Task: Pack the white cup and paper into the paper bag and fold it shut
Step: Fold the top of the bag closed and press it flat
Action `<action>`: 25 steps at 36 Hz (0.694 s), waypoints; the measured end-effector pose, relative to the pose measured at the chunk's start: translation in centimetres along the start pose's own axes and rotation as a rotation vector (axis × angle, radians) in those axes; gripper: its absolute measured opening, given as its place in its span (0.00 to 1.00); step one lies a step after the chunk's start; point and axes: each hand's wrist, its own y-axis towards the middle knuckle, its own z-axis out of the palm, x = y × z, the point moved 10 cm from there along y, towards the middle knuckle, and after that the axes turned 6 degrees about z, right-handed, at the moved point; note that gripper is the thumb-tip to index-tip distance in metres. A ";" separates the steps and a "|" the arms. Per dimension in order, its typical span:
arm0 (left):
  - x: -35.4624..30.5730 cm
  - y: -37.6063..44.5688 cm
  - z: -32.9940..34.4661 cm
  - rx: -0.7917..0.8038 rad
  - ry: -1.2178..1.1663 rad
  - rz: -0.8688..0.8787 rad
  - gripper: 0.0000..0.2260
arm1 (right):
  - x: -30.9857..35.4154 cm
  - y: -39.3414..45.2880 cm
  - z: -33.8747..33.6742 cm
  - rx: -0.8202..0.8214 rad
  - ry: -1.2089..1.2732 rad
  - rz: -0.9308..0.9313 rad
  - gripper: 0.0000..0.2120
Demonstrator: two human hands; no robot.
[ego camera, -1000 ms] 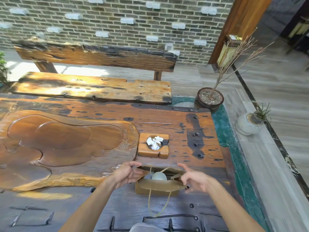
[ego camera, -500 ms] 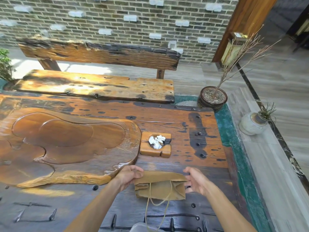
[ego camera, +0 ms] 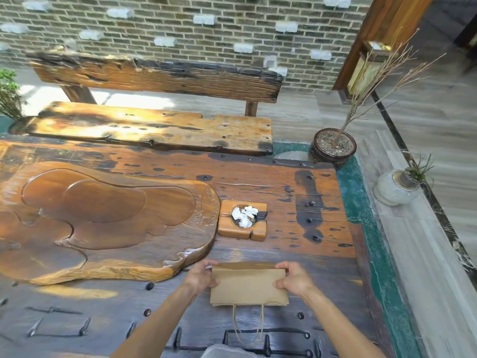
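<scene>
A brown paper bag [ego camera: 249,285] lies on the dark wooden table [ego camera: 322,208] near its front edge, its top flap folded over toward me. Its string handles [ego camera: 247,324] hang down over the front. My left hand [ego camera: 200,276] grips the bag's left edge and my right hand [ego camera: 294,279] grips its right edge, both pinching the fold. The white cup is hidden inside the bag. Crumpled white paper [ego camera: 244,215] sits in a small wooden ashtray [ego camera: 242,231] beyond the bag.
A large carved wooden tea tray [ego camera: 103,218] fills the table's left side. A wooden bench [ego camera: 154,127] stands behind the table by a brick wall. A potted dry branch [ego camera: 333,148] and a white vase [ego camera: 395,188] stand on the floor at right.
The bag was open a second ago with the white cup showing inside. Both hands have since folded its top down toward me, so the cup is covered and the bag lies flatter.
</scene>
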 end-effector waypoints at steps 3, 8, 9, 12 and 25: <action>0.4 0.4 0.0 0.005 0.008 -0.014 0.23 | -0.1 0.6 -0.1 -0.026 -0.018 -0.019 0.21; 1.0 0.9 0.1 0.007 -0.031 -0.041 0.26 | -0.8 2.0 0.0 0.002 0.003 -0.011 0.18; 1.3 1.2 0.3 0.026 -0.041 -0.052 0.28 | -0.9 2.3 0.2 0.012 -0.005 -0.013 0.19; 1.8 1.7 0.9 0.070 -0.075 -0.066 0.35 | -1.3 2.9 0.8 0.086 0.005 0.006 0.25; 2.7 3.3 2.5 0.139 -0.173 -0.121 0.40 | -1.8 3.8 2.0 0.168 0.027 0.035 0.37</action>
